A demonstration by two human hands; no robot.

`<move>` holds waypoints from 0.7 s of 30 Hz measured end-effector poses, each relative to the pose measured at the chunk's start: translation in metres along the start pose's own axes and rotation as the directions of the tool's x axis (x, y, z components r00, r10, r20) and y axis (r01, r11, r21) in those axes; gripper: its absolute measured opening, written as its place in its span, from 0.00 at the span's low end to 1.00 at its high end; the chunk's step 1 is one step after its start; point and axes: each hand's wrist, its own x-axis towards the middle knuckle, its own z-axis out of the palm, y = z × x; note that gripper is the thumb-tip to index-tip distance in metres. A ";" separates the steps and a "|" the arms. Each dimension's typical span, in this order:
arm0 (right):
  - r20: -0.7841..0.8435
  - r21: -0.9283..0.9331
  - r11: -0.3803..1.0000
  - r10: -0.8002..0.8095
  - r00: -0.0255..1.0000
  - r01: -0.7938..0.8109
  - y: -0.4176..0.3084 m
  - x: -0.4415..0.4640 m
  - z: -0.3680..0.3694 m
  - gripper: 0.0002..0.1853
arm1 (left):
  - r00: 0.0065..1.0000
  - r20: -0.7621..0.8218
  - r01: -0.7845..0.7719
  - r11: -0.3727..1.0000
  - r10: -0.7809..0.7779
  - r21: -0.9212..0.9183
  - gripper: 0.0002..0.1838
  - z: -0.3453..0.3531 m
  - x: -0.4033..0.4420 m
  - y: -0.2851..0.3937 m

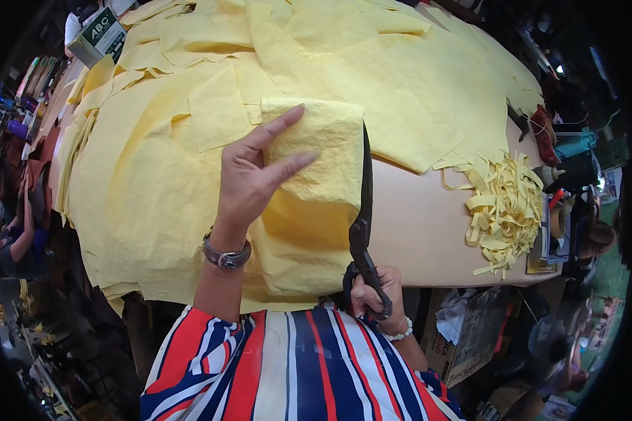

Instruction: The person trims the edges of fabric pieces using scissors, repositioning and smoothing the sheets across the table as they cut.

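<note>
Yellow cloth (328, 151), centre frame, a folded flap raised above yellow sheets (414, 77). Left hand (249, 172) at its left side: thumb and forefinger spread across the front; other fingers hidden, can't tell if they pinch. Right hand (380, 291), lower centre: fingers curled round the handles of black scissors (361, 235), blades along the cloth's right edge. Cut strips (502, 214) heaped at right. Cloth looks light, soft, creases easily; likely best held flat, 2 sides of the fold together, well left of the blades.

Sheets (393, 77) on table (414, 231), strips (502, 210) (heaped) right
</note>
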 end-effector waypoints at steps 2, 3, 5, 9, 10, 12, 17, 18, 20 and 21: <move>0.020 -0.033 0.999 0.008 1.000 -0.007 0.000 0.000 -0.001 0.10 | 0.993 -0.064 0.102 0.995 -0.102 -0.002 0.34 0.000 0.004 0.005; 0.030 -0.048 0.999 0.012 0.999 -0.010 0.000 0.000 -0.001 0.10 | 0.984 -0.095 0.153 0.988 -0.153 -0.006 0.33 0.001 0.005 0.007; 0.069 0.029 1.000 -0.007 0.998 0.005 0.003 -0.001 -0.003 0.10 | 0.999 -0.044 -0.025 0.999 0.026 0.040 0.34 0.003 0.006 0.007; 0.102 0.076 0.997 -0.018 0.995 0.010 0.007 0.000 -0.005 0.13 | 0.996 -0.009 -0.092 0.993 0.093 0.069 0.35 0.008 0.001 0.008; 0.101 0.081 0.997 -0.023 0.995 0.015 0.006 0.002 -0.004 0.14 | 0.995 -0.009 -0.097 0.989 0.099 0.110 0.36 0.008 -0.001 0.007; 0.100 0.090 0.996 -0.035 0.994 0.026 0.005 0.006 -0.001 0.14 | 0.993 -0.009 -0.110 0.976 0.114 0.190 0.37 0.006 -0.003 0.003; 0.090 0.130 0.989 -0.079 0.993 0.066 0.003 0.013 0.005 0.15 | 0.987 -0.006 -0.153 0.959 0.159 0.239 0.36 0.008 -0.011 0.001; 0.088 0.129 0.989 -0.087 0.992 0.075 0.003 0.013 0.006 0.15 | 0.985 -0.005 -0.164 0.953 0.171 0.254 0.36 0.007 -0.012 0.000; 0.088 0.122 0.990 -0.085 0.992 0.074 0.005 0.013 0.006 0.15 | 0.989 -0.016 -0.143 0.963 0.150 0.228 0.36 0.006 -0.013 0.000; 0.088 0.118 0.990 -0.084 0.993 0.073 0.006 0.013 0.006 0.14 | 0.990 -0.021 -0.132 0.968 0.139 0.215 0.36 0.006 -0.014 0.000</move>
